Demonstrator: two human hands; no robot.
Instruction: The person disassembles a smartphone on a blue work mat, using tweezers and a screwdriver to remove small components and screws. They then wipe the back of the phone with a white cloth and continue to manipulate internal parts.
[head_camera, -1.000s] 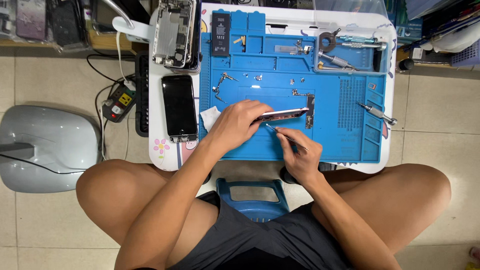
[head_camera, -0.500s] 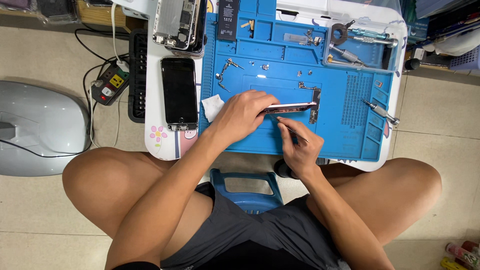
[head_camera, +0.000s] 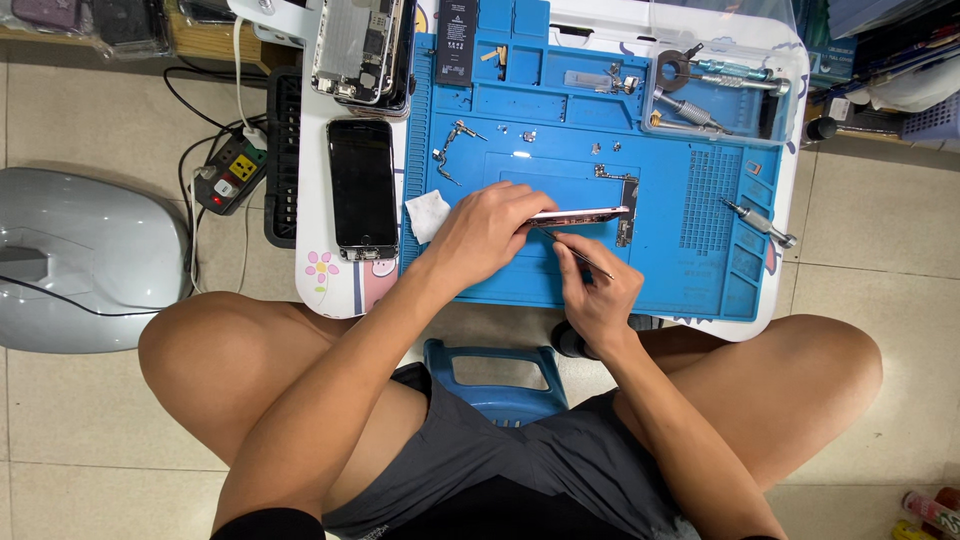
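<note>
Both hands (head_camera: 487, 232) (head_camera: 598, 290) close together, fingers curled

We see open blue mat (head_camera: 680, 285) to the right of our right hand (head_camera: 598, 290), clear as far as the screwdriver (head_camera: 760, 223) lying near the mat's right edge. Just beyond our left hand (head_camera: 485, 230) a strip of mat lies free up to the small loose parts (head_camera: 450, 150) and the flex piece (head_camera: 625, 200). On the left, a white wipe (head_camera: 430, 215) and a black phone (head_camera: 362, 187) crowd the way. The tool tray (head_camera: 725, 85) blocks the far right corner.
</note>
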